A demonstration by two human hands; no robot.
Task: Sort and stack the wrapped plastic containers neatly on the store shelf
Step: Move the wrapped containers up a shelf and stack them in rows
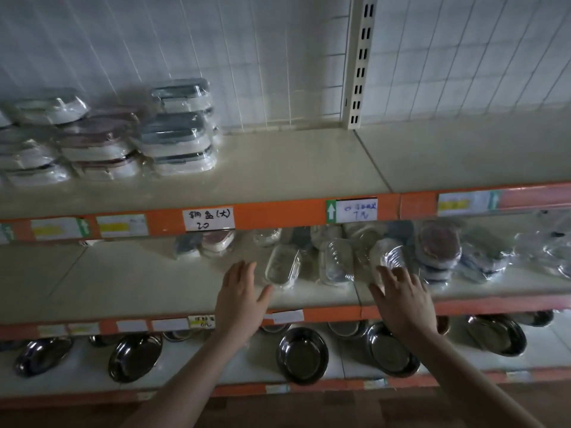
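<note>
Nearest the camera, steel bowls are sitting on the bottom shelf, under the person's two forearms. Above them, both hands are reaching over the orange front edge of the middle shelf. The left hand is hovering with fingers straight and spread, holding nothing, just beside a clear wrapped container lying tilted on the shelf. The right hand is also spread and gripping nothing; its fingertips are lying at or against another wrapped container, though whether they are touching cannot be told.

Behind these, more wrapped containers are lying jumbled, with a leaning dark-lidded pile just to the right. Farther up, the top shelf is carrying neat stacks at its left.

The likely trouble is slippage: the film looks slick, so a container picked up with flat fingers could slide out. A careless right hand could also nudge the leaning pile and topple it onto its neighbours.
</note>
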